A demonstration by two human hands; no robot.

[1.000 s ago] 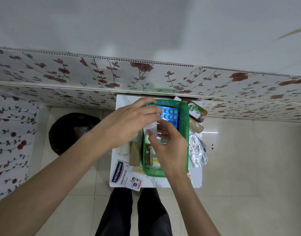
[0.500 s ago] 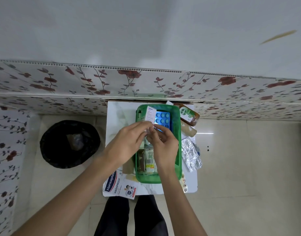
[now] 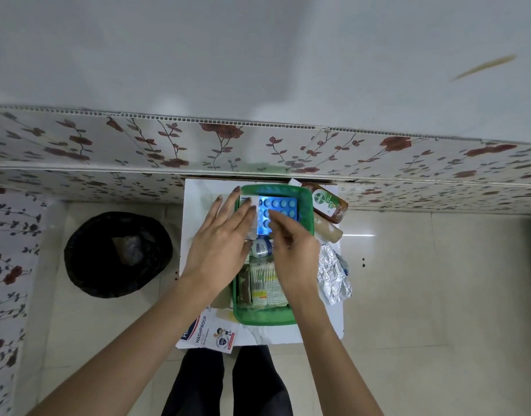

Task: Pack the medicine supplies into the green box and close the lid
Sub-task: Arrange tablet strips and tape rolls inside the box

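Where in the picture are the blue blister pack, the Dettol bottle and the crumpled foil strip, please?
blue blister pack (image 3: 283, 207): head view, on its upper right pill bubbles.
Dettol bottle (image 3: 325, 201): head view, on its green and white label.
crumpled foil strip (image 3: 333, 276): head view, on the middle of the foil.

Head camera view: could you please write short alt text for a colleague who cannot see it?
Seen from above, a person's left hand and right hand reach into an open green box holding a blue blister pack. A Dettol bottle and foil strips lie beside it on the small white table.
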